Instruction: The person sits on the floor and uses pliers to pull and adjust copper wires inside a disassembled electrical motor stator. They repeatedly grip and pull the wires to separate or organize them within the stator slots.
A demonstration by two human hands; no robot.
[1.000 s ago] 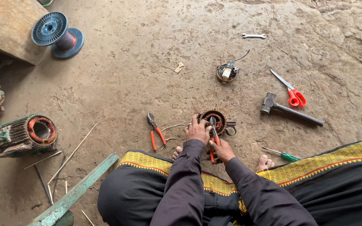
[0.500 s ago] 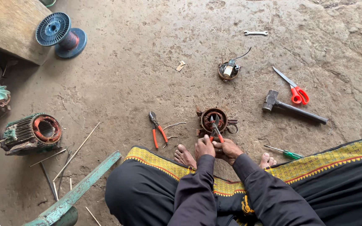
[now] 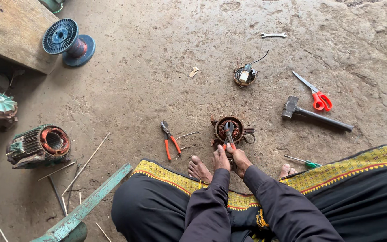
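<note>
With both hands clenched on one tool, left hand (image 3: 221, 160) and right hand (image 3: 238, 159) grip orange-handled cutters (image 3: 229, 133) whose tips sit inside the small stator (image 3: 229, 128) on the ground just past the feet, probably for leverage. Spare pliers (image 3: 170, 140) lie near; hammer (image 3: 312, 114) well apart.

Both hands (image 3: 230, 157) grip pliers (image 3: 229, 134) in small stator (image 3: 229, 129); hammer (image 3: 314, 114) nr.

The stator (image 3: 229, 129) lies between pliers (image 3: 170, 140) (left) and hammer (image 3: 314, 114), scissors (image 3: 315, 93) behind it.
</note>
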